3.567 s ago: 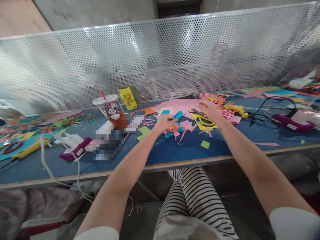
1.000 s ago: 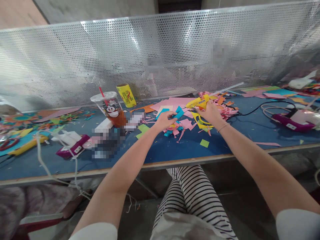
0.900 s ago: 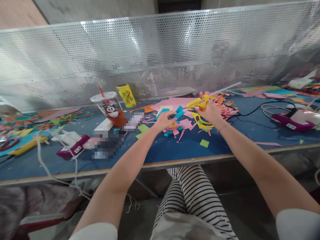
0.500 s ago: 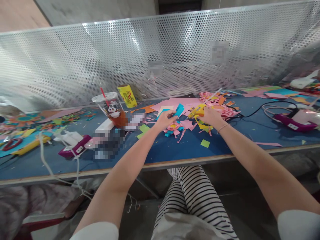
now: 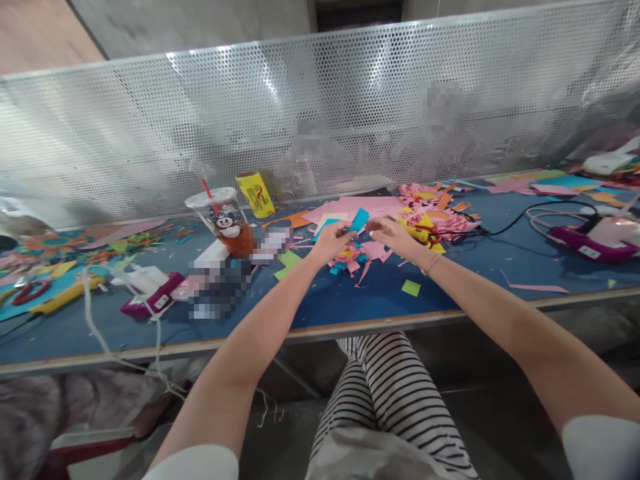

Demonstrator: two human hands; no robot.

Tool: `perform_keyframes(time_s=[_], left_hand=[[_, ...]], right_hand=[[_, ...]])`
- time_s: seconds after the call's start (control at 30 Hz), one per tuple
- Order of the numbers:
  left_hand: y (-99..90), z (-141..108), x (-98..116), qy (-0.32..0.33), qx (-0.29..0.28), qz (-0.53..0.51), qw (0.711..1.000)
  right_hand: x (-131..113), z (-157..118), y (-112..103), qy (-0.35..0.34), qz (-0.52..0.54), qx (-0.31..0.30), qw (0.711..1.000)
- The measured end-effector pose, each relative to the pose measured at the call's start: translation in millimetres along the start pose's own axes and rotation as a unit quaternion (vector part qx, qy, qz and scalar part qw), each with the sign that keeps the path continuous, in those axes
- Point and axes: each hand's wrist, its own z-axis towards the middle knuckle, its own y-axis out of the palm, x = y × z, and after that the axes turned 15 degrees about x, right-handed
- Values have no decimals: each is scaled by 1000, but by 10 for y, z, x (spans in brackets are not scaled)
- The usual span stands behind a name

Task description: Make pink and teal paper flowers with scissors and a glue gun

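Observation:
Pinched in the fingers of my left hand (image 5: 331, 241) is a blue paper strip (image 5: 361, 219), its free end pointing up and right. My right hand (image 5: 393, 235) is just to its right, fingers apart and holding nothing. Beside the right wrist lies a yellow glue gun (image 5: 418, 232) on the table, partly hidden by that hand. Under my left hand sits a small pink and blue paper flower (image 5: 349, 255) with a yellow centre, partly covered by the fingers. Pink paper scraps (image 5: 375, 249) lie right of the flower.
Pink paper flowers (image 5: 453, 222) stand behind the glue gun. A lidded drink cup (image 5: 233, 227) and a yellow packet (image 5: 256, 195) are at left. Purple power strips (image 5: 150, 297) with cords lie on both sides. A perforated metal screen (image 5: 200, 120) closes off the back.
My right hand has let go of the glue gun, now lying on the table, and moved left toward the blue strip. My left hand still holds the strip in place.

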Motion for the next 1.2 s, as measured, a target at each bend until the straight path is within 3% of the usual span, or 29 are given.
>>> perform_keyframes(time_s=[0.1, 0.27, 0.43, 0.9, 1.2], left_hand=[[24, -3, 3, 8, 2, 4, 1000], [76, -30, 44, -14, -22, 10, 1000], [131, -80, 83, 3, -23, 33, 999], [159, -92, 91, 12, -15, 70, 997], [149, -99, 139, 50, -8, 110, 993]], right_hand=[[-52, -5, 108, 38, 67, -10, 997], [-26, 18, 138, 84, 91, 70, 990], [39, 26, 149, 113, 123, 100, 981], [50, 23, 160, 115, 147, 112, 976], [49, 27, 169, 141, 200, 107, 964]])
